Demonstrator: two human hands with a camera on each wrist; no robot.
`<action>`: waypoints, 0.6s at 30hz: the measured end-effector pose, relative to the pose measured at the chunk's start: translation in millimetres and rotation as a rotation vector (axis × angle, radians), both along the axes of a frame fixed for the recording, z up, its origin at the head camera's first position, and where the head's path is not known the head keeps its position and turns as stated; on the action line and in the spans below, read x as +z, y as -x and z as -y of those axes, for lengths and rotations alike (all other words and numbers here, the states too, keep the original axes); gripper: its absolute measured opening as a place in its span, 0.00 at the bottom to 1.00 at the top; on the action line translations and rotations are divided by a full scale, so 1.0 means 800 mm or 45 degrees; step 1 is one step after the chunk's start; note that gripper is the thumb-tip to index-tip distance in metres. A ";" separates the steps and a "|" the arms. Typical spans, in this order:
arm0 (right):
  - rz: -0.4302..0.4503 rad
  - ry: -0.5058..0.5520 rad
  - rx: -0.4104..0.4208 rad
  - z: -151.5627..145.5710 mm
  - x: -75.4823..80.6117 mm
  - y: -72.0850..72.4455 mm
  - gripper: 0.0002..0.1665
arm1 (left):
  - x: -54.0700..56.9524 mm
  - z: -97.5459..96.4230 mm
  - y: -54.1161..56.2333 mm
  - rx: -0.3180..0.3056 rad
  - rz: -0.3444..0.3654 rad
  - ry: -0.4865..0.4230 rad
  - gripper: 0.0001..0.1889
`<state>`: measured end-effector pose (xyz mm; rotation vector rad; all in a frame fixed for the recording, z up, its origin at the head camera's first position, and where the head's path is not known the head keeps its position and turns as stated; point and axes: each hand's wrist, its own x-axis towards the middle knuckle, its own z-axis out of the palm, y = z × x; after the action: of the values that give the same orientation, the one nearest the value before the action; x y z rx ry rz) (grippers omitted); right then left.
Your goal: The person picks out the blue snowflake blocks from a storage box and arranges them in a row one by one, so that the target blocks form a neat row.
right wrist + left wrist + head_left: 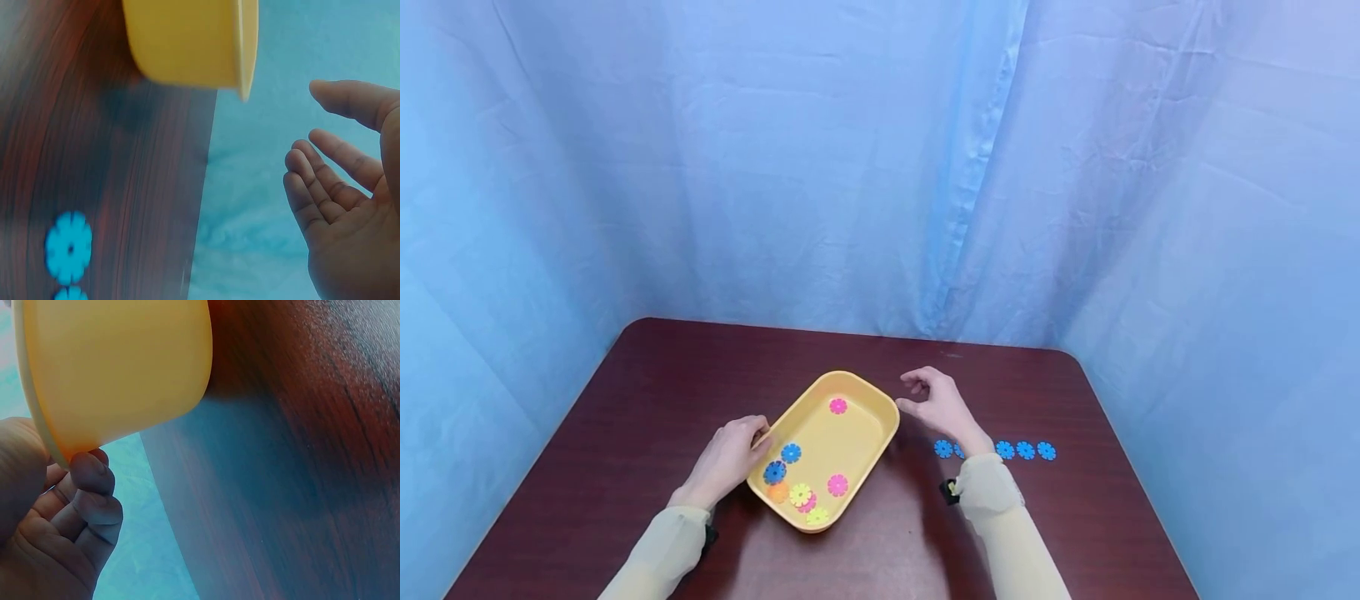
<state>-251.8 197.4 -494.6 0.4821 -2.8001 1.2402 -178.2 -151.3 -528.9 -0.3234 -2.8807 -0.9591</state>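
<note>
My left hand grips the left rim of a yellow plastic tray; in the left wrist view its fingers curl under the rim, with the thumb on the other side. The tray sits slanted, close over the table. Inside, a pink flower-shaped disc lies at the far end, and several blue, orange, yellow and pink ones gather at the near end. My right hand is beside the tray's right rim, holding nothing. The right wrist view shows a gap between its loosely bent fingers and the tray wall.
A row of blue flower discs lies on the dark red wooden table at the right, partly hidden by my right wrist. Light blue curtains stand behind the table and on both sides.
</note>
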 end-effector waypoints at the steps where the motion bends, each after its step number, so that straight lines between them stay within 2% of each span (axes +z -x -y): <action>1: -0.005 0.003 0.011 0.006 0.000 0.000 0.21 | 0.000 0.000 0.000 0.001 0.002 0.001 0.09; 9: 0.018 0.069 0.123 0.057 -0.004 0.000 0.21 | -0.001 0.002 0.000 0.008 0.032 -0.001 0.08; 18: 0.056 0.014 0.242 0.108 -0.011 -0.005 0.23 | -0.001 0.001 0.002 0.002 0.017 -0.005 0.09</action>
<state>-248.2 110.9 -503.5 0.7442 -2.8379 1.3132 -179.4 -152.0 -529.7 -0.3159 -2.8902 -0.9708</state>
